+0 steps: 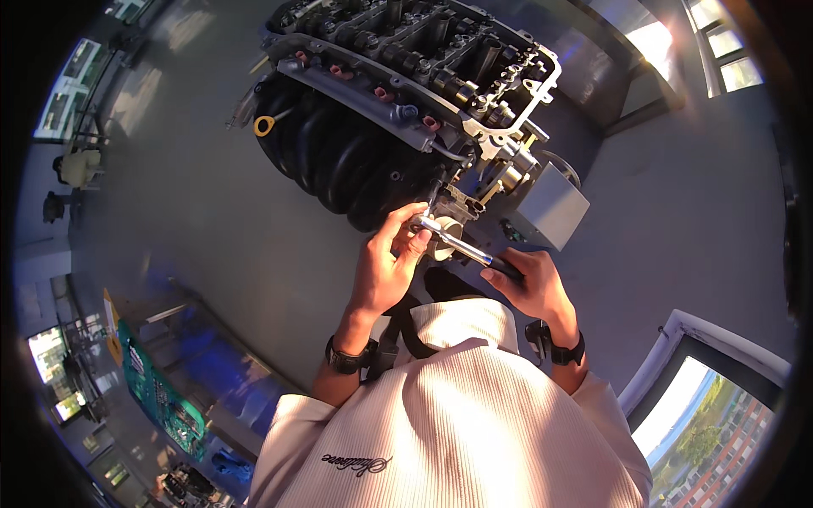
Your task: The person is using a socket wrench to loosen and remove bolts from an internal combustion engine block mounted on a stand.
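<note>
A ratchet wrench (457, 244) with a chromed shaft and a dark grip lies across the space between my hands. My right hand (532, 284) is closed round its grip. At the ratchet's head, my left hand (389, 258) holds on with thumb and fingers. From that head a slim extension runs up toward the lower front corner of an engine (406, 93). Where its tip meets the engine is too small to make out. Beside the tool head sits a round metal throttle body (447, 237). The black intake manifold (339, 152) lies just left and beyond.
A grey box (549, 206) stands right of the engine. A yellow-ringed dipstick (264, 126) sticks out at its left. Lower left, a table bears a green board (157, 385) and a blue item (230, 464). A window (703, 423) is at lower right.
</note>
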Demonstrator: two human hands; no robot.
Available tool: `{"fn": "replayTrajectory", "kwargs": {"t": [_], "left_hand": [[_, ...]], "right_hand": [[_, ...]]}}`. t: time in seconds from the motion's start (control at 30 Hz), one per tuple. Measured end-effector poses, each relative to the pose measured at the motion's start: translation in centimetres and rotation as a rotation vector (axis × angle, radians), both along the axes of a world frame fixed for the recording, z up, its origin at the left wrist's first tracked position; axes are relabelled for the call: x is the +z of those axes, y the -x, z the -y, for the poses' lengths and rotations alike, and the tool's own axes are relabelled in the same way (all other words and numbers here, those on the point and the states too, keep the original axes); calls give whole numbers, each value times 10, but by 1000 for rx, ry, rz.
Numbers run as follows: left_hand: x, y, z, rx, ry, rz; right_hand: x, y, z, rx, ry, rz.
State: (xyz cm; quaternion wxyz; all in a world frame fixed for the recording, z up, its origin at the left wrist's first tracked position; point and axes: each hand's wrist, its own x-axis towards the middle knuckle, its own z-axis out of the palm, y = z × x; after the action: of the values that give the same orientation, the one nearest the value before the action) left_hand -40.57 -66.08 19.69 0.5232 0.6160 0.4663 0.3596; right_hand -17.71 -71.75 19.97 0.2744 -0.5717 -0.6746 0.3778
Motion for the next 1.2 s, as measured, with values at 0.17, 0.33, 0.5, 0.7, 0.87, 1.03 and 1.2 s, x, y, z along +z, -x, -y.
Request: {"fn": "replayTrajectory", "kwargs": {"t": [0.17, 0.33, 0.5, 0.7, 0.87, 1.03, 1.2], "left_hand": [[4, -38, -19, 143, -57, -205], [11, -50, -26, 246, -294, -471], [-10, -43, -25, 319, -230, -404], [-13, -36, -36, 374, -220, -313], [-14, -24, -50, 315, -258, -380], [-14, -20, -56, 300, -459, -558], [-9, -11, -56, 246, -552, -523]], "right_hand": [[3, -32, -33, 36, 134, -71], [7, -48, -45, 60, 213, -61], [17, -43, -50, 34, 80, -52], [6, -23, -49, -52, 46, -23], [-34, -3, -31, -83, -13, 84], [-21, -8, -43, -77, 202, -119], [3, -2, -46, -33, 463, -372]]}}
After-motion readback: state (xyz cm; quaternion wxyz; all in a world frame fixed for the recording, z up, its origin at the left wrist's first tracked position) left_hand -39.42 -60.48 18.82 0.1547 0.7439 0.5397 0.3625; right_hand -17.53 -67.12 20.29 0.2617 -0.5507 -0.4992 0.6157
